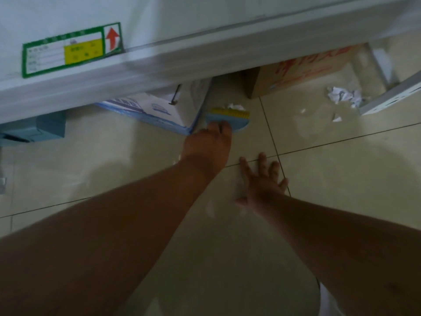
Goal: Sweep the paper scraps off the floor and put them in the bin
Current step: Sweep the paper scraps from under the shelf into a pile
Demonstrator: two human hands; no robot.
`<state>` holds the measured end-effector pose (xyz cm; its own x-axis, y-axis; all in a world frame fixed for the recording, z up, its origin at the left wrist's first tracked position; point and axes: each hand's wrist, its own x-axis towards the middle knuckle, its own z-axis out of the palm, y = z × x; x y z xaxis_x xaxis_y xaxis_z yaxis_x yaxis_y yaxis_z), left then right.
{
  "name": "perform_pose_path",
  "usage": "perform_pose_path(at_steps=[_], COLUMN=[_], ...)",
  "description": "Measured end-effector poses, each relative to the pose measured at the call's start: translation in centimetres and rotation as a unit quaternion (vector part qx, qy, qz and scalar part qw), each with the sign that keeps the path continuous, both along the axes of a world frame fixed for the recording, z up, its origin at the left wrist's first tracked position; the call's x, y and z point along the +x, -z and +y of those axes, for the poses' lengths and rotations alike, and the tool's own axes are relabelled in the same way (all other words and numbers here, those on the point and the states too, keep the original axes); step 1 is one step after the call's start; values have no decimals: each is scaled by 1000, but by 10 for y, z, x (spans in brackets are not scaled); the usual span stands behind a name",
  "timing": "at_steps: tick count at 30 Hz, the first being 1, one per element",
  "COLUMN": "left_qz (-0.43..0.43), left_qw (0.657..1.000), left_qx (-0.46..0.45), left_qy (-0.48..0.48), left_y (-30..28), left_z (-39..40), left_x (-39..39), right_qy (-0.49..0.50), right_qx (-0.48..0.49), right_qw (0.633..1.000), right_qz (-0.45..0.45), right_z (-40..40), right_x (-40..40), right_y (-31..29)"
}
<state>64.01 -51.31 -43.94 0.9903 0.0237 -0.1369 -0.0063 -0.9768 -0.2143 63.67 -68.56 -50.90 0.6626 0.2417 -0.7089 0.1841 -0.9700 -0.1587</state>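
Head view has me crouched low over the tiled floor (341, 179), and I judge the sweeping barely begun: no bin is in sight and nothing looks gathered yet. My left hand (208, 144) is stretched forward under the edge of the white table (159, 62), fingers closed around the blue hand brush (227, 120), whose yellow bristles press against a small white paper scrap (237, 107) just beyond my knuckles. Well off to the right of that hand lies a bigger crumpled paper wad (344, 95), with a couple of small torn bits (337, 119) nearer to me, all still loose on the tiles. A blue-and-white carton (155, 112) sits just left of the brush, and a brown cardboard box (296, 74) stands beyond and to the right. My right hand (262, 183) is spread flat on the floor, fingers apart, holding nothing and seemingly only bracing me, nearer to me than the brush hand.
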Motion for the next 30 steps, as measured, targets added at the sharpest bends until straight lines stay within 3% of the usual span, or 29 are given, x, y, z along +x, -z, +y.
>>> perform_pose_path(at_steps=[7, 14, 22, 27, 30], left_qz=[121, 150, 127, 106, 39], left_qw=[992, 988, 990, 993, 995], left_qx=[29, -16, -39, -55, -92], left_qy=[-24, 16, 56, -1, 16], left_y=[11, 27, 2, -13, -8], left_z=[17, 28, 46, 73, 99], left_x=[84, 62, -8, -52, -90], right_qy=[2, 8, 5, -3, -5], right_qx=[5, 5, -3, -7, -16], right_qw=[1000, 1000, 1000, 1000, 1000], right_qz=[5, 18, -8, -16, -18], right_z=[-2, -1, 1, 0, 2], right_x=[1, 2, 0, -3, -4], right_y=[5, 3, 3, 0, -1])
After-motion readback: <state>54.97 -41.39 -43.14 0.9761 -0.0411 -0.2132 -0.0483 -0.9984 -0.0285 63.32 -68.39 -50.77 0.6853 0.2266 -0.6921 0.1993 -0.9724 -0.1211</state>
